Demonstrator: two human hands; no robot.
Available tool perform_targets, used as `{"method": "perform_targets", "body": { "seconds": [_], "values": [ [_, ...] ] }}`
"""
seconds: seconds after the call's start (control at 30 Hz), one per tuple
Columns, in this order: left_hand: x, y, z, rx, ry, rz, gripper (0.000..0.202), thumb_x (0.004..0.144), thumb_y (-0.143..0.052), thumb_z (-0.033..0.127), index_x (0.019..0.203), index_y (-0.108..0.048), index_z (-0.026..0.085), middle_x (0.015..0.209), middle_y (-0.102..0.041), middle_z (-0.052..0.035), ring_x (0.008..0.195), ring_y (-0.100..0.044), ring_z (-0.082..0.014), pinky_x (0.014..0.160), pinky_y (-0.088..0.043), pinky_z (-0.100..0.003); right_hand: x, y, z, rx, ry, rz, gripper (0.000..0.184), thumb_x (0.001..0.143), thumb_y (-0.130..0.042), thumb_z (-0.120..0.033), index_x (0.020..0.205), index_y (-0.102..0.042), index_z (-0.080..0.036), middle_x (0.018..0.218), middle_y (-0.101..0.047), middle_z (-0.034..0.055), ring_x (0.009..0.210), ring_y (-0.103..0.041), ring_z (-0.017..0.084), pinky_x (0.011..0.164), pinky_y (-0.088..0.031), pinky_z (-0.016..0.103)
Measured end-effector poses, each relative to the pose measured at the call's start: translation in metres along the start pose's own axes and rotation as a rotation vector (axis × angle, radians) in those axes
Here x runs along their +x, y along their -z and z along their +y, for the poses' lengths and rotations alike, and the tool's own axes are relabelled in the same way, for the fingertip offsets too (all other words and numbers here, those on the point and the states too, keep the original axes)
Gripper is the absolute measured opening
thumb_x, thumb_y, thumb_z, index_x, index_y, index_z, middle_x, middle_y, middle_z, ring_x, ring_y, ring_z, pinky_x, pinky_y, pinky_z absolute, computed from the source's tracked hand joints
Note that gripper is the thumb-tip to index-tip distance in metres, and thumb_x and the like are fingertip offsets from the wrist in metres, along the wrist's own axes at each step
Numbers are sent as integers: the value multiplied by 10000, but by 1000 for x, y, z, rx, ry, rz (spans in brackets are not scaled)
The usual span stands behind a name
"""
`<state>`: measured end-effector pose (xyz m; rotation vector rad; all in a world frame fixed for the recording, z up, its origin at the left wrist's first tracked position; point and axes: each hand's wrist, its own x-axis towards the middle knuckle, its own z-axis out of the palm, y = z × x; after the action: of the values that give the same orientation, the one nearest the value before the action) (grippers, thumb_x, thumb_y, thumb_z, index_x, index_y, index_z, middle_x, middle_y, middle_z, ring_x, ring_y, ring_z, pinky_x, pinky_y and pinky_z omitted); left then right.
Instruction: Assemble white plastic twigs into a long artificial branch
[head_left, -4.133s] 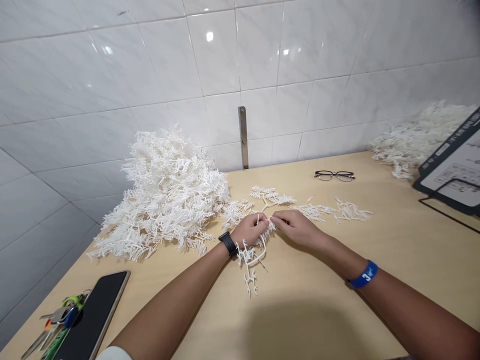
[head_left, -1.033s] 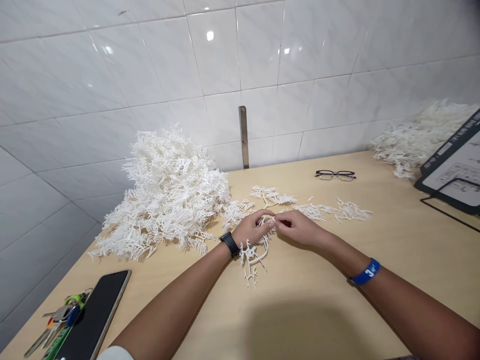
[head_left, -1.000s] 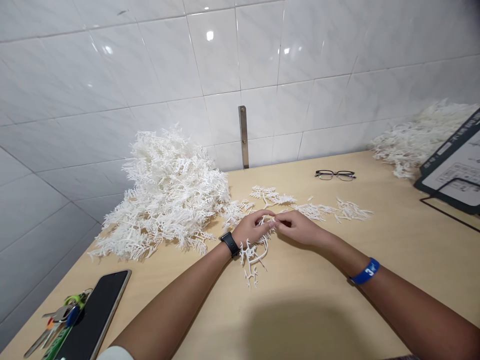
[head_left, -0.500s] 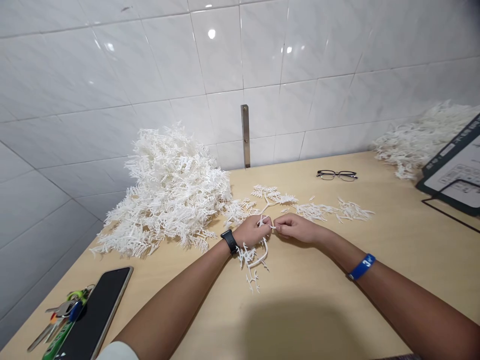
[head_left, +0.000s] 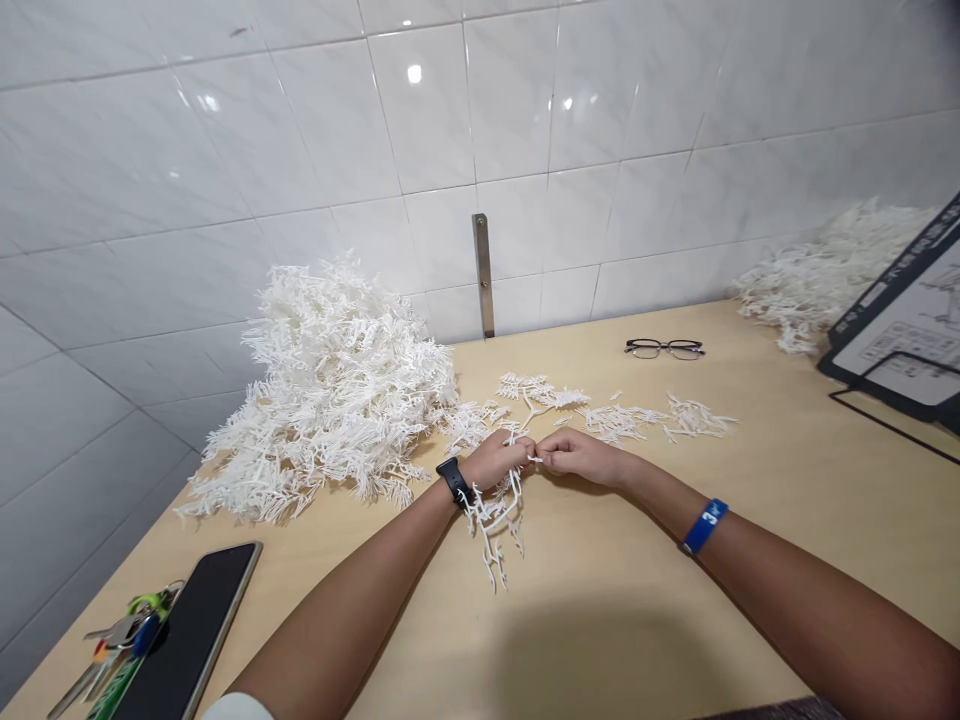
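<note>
My left hand, with a black watch on its wrist, is closed around a white branched plastic sprig. The sprig's forked twigs hang down below that hand. Close beside it, my right hand pinches a small white tip at the sprig's end, and the fingers of both hands almost touch. Just beyond the hands lies another white forked sprig. Small loose white pieces are scattered to the right of it. At the left rises a tall heap of white branched sprigs.
A phone and a bunch of keys lie at the table's front left. Folded-out eyeglasses rest toward the back right. Another white heap and a dark-framed board stand far right. A metal bracket is fixed on the tiled wall.
My hands have come slightly closer together. The hanging sprig has turned a little in my left hand. The whole view has shifted slightly.
</note>
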<state>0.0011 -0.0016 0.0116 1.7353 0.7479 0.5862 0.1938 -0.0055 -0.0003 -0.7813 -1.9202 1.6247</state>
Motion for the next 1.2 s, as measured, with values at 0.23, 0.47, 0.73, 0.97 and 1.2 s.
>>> {"method": "perform_targets", "body": {
  "seconds": [0.23,0.47,0.73,0.97,1.2],
  "values": [
    [-2,1,2,-240,-12,70,227,713,-455,301,547,-353,186,544,-347,11,539,-301,-103,542,-240,-273,-3,3,1,95,-5,-32,299,791,-526,-294,569,-345,-206,505,-288,-79,487,-225,82,509,-183,263],
    [5,1,4,-94,27,187,221,774,-534,341,748,-599,131,697,-540,-19,641,-445,-115,621,-340,-248,-10,1,-20,-759,-171,506,287,729,-496,-229,533,-290,-199,512,-316,-28,522,-270,114,528,-158,298],
    [5,-3,-3,-174,31,268,465,752,-686,516,997,-585,134,731,-622,-23,613,-549,-110,600,-398,-237,-15,11,-26,-801,-319,636,482,833,-521,-501,537,-290,-198,511,-332,-23,504,-312,118,520,-191,288],
    [6,-4,-3,-182,46,289,391,733,-709,480,855,-543,148,610,-524,44,505,-451,-70,504,-341,-198,-8,-5,-20,-586,-59,452,377,854,-543,-514,675,-483,-187,606,-415,-39,586,-379,119,549,-255,251],
    [8,-1,-11,-61,-33,247,290,794,-636,413,850,-567,137,728,-515,18,610,-428,-82,572,-343,-211,-4,-6,-8,-569,51,361,416,921,-463,-466,619,-434,-181,578,-377,-38,578,-351,115,558,-247,261]
  ]
}}
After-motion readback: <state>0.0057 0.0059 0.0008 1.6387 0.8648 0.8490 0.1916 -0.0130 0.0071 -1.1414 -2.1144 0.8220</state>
